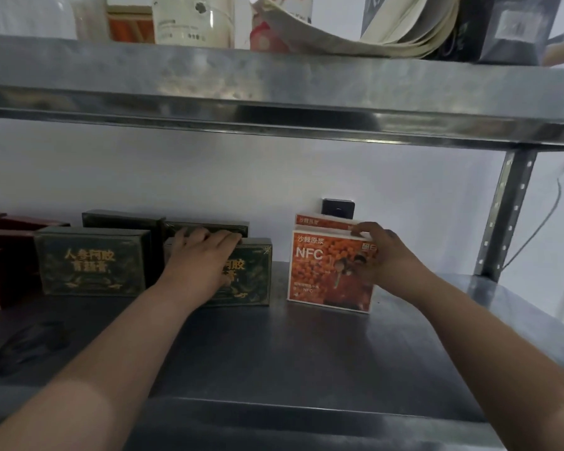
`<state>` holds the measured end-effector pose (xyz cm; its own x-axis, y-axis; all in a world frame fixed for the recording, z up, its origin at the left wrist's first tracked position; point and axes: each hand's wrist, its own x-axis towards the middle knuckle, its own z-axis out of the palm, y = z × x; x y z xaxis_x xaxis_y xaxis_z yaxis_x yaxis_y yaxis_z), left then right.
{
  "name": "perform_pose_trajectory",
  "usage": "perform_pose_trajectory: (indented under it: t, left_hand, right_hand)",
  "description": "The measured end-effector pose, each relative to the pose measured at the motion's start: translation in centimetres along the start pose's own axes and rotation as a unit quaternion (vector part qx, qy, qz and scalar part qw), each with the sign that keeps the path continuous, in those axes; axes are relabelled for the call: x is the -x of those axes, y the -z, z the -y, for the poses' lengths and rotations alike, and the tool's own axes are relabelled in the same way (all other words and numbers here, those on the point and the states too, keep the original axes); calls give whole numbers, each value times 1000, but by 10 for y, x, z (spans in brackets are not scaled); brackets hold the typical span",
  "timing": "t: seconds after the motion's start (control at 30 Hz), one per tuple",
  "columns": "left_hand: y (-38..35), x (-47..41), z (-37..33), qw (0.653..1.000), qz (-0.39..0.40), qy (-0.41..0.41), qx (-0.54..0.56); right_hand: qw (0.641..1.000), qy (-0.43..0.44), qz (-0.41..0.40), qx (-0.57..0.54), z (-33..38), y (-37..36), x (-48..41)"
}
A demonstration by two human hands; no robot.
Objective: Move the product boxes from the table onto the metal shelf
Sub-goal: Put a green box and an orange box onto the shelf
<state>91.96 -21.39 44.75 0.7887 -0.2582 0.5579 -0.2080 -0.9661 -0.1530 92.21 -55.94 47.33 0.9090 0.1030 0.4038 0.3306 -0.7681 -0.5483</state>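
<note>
Already on the metal shelf [339, 346], 2 dark green boxes stand at the left; the left hand [202, 255] lies flat, fingers [223, 237] spread over the nearer green box [251, 275], pressing rather than gripping. Just right, apart from it, the upright orange NFC box [326, 271] is pinched at its top right corner by the right hand [381, 255], its broad face toward the person.

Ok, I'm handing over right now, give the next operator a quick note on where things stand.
Left hand: flat on top of the front dark green box, no grip visible.
Right hand: grips the top right corner of the orange NFC box, upright on the metal shelf.
Done: several green and red boxes on the shelf.
Left: release both; the table is out of view, so check there.
</note>
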Motion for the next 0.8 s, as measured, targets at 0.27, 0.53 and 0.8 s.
perform_pose_trajectory:
  t: [0.27,0.53,0.8]
  left_hand:
    - [-17,-3,2,1000,-25,0,-13]
    - [5,-38,-90,981,-111,-134,83]
    - [3,-86,-127,993,17,-104,55]
  right_hand:
    - [996,-7,-8,91,3,-1,-16]
    - [996,28,-42,69,-10,3,-30]
    - [998,12,40,53,-14,45,-100]
